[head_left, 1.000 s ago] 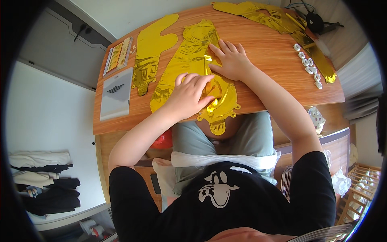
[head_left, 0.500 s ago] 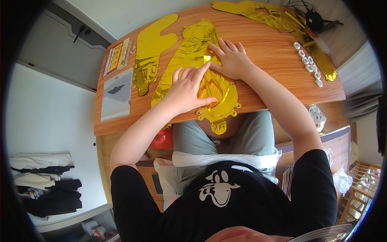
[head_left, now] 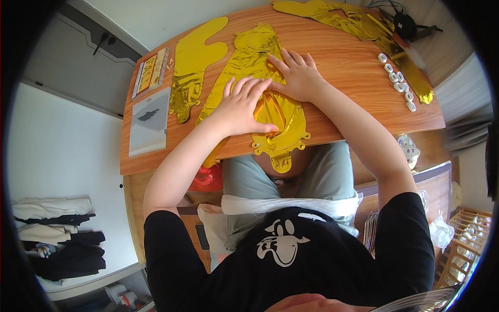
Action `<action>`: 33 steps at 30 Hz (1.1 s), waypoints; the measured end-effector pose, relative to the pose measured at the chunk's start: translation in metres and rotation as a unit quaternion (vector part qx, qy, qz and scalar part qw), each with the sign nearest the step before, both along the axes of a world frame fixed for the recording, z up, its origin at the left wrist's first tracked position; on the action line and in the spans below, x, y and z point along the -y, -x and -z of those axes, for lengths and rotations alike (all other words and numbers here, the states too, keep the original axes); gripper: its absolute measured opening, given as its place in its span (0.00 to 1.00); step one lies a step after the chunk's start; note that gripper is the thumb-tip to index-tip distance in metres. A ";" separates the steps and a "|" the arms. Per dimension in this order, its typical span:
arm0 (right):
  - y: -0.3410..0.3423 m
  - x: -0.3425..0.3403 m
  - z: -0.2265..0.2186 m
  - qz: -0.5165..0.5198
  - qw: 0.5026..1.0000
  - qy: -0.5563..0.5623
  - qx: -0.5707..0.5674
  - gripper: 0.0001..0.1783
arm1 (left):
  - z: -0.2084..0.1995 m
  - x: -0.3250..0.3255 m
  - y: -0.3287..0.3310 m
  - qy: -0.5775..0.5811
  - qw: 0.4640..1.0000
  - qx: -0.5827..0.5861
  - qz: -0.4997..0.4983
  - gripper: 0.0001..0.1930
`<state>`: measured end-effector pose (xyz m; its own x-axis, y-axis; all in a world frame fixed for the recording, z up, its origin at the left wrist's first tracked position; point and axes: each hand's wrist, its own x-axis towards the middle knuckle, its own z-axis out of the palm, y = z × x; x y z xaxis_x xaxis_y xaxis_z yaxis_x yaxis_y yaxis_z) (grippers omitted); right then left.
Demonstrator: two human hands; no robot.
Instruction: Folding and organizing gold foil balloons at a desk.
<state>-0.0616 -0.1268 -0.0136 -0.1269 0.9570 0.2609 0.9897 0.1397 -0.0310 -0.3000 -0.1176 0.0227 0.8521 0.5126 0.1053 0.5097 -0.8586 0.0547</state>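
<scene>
A flat gold foil balloon point(head_left: 291, 119) lies wrinkled on the wooden table in front of me, its tabbed lower end hanging past the near edge. Across its middle rests my left hand point(head_left: 240, 106), fingers stretched out and the thumb apart, pressing on the foil. My right hand point(head_left: 299, 77) lies flat on the balloon's right side, with its fingers spread and partly over bare wood. The two hands almost meet at the left fingertips. Foil under both palms is hidden.
Left of the balloon lies another flat gold foil balloon point(head_left: 197, 57), beside a translucent pouch point(head_left: 149, 122) and a small flat pack point(head_left: 150, 73). More gold foil point(head_left: 358, 26) stretches along the far right edge. Several white ribbon coils point(head_left: 397, 83) sit near it, with a black stand point(head_left: 408, 26) behind.
My left hand has shifted slightly left and its fingers lie flatter on the foil. The right hand stays almost in place.
</scene>
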 end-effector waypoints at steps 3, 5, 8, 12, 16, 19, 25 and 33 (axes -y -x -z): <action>0.001 0.001 -0.001 0.004 1.000 0.006 0.003 0.49 | -0.001 0.001 0.000 0.005 1.000 -0.006 0.004 0.62; 0.002 0.000 -0.003 0.005 1.000 0.009 0.003 0.49 | -0.001 0.001 -0.001 0.010 1.000 -0.010 0.000 0.62; -0.001 -0.001 -0.001 0.005 1.000 0.010 0.000 0.50 | 0.000 0.000 -0.001 0.012 1.000 -0.009 -0.001 0.62; 0.001 0.000 -0.003 0.005 1.000 0.010 -0.004 0.52 | 0.003 0.000 0.001 0.025 1.000 -0.002 0.003 0.69; 0.001 0.001 -0.004 0.006 1.000 0.014 0.002 0.53 | 0.003 -0.001 0.002 0.026 1.000 -0.005 0.014 0.75; 0.001 -0.001 -0.004 0.006 1.000 0.020 0.003 0.54 | 0.000 -0.001 0.001 0.026 0.999 -0.025 0.014 0.76; -0.002 -0.001 -0.002 0.000 1.000 0.018 0.000 0.54 | 0.000 0.001 -0.002 0.028 0.999 -0.032 0.013 0.78; 0.003 0.003 -0.010 0.004 1.000 0.025 -0.012 0.60 | -0.002 -0.015 0.007 0.172 0.980 0.095 -0.007 0.74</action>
